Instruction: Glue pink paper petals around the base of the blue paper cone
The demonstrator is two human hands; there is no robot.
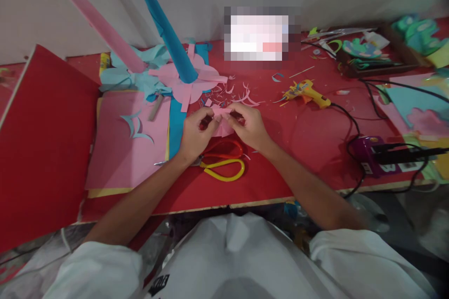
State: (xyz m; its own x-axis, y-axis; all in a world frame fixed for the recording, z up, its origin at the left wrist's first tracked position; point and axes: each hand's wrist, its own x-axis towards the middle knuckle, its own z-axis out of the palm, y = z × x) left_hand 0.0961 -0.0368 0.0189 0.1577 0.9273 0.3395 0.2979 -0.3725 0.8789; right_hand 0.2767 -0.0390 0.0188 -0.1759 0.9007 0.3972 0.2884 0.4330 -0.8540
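Across the middle of the frame, a red bench (298, 145). Upper left of centre, seemingly put together already: a blue paper cone (170, 37) standing on a pink flower-shaped base (209, 69). At centre, left hand (199, 133) and right hand (250, 126), both narrowed to a pinch. Just below, loose scissors (217, 164), unheld. Pinched between both hands, a small pink paper piece (224, 128), apparently mid-shaping, joined to neither cone nor base. Just above, pink offcuts (250, 101), suggesting cutting done.

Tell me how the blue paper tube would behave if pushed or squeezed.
The blue paper tube is probably light: its open top suggests a hollow roll. Tall and narrow, it may tip if pushed. Its wrinkled side suggests squeezing could dent it.
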